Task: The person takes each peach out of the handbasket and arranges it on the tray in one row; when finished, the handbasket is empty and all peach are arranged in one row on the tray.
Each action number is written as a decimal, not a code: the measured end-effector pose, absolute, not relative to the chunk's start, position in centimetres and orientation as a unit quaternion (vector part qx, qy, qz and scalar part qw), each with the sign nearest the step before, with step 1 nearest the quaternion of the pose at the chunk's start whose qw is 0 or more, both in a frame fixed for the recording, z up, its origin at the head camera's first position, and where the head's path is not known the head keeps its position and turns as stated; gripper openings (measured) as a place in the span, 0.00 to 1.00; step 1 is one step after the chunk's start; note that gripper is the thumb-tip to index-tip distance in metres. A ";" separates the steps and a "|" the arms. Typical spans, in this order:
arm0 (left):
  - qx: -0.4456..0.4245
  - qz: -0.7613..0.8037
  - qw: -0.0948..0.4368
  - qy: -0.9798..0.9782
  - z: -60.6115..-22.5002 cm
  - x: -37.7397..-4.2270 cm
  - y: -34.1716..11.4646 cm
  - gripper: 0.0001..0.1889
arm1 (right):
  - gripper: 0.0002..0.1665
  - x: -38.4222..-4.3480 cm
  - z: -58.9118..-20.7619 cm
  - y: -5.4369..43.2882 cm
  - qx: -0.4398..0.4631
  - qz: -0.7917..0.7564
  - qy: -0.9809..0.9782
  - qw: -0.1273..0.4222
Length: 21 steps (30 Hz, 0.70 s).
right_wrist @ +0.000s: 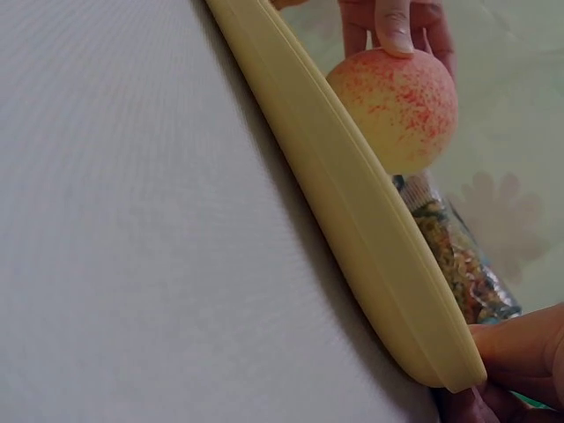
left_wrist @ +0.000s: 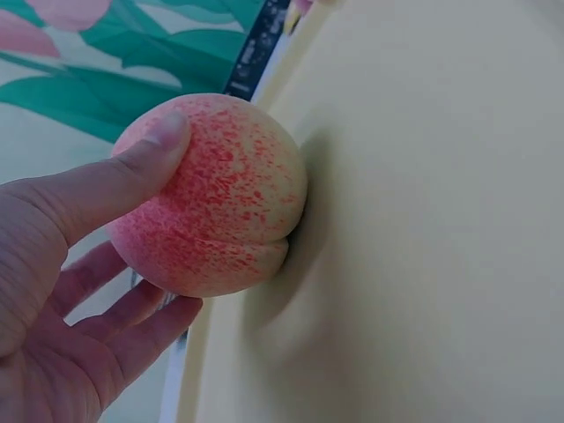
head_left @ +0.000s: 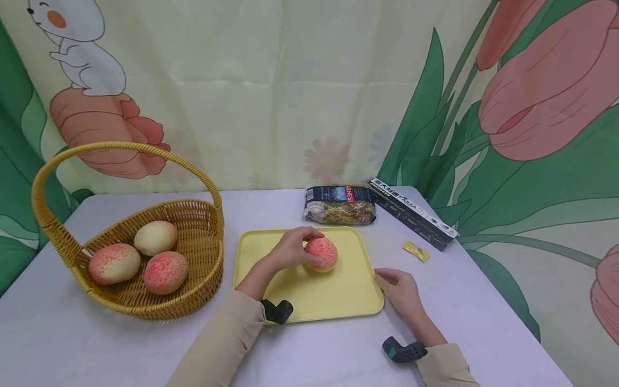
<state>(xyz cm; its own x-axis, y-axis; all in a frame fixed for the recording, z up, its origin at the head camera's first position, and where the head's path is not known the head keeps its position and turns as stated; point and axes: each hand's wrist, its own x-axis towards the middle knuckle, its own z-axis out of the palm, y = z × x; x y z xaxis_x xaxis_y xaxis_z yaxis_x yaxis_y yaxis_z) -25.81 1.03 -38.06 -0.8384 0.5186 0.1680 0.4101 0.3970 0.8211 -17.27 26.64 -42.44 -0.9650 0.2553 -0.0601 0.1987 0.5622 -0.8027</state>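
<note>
My left hand [head_left: 292, 250] grips a peach [head_left: 324, 254], cream with red speckles, over the upper middle of a yellow tray [head_left: 333, 295]. In the left wrist view the thumb lies on one side of the fruit, the fingers on the other, and its shadow falls on the tray close by. At the tray's right edge, my right hand [head_left: 399, 290] pinches the rim. Up close in the right wrist view, the thumb is on the tray's corner [right_wrist: 441, 352] and a finger goes beneath it.
Left of the tray stands a wicker basket [head_left: 218, 263] with a tall handle and three more peaches [head_left: 166, 272] inside. Behind the tray lie a bag of pasta [head_left: 340, 209] and a long black pasta box [head_left: 411, 212]. A small yellow packet [head_left: 416, 251] lies to the right.
</note>
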 end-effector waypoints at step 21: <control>0.259 0.469 0.042 0.843 -38.7 -26.7 4.7 0.30 | 0.16 -17.1 -42.3 26.5 -0.125 0.446 -0.885 0.039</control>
<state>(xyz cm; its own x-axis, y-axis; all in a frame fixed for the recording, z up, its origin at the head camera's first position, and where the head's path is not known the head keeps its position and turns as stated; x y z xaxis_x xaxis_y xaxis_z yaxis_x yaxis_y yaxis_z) -26.75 4.71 -38.70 -0.8621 0.4767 0.1717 0.3970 0.4249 0.8135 -17.08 26.46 -42.35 -0.9657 0.2562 -0.0426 0.1865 0.5702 -0.8001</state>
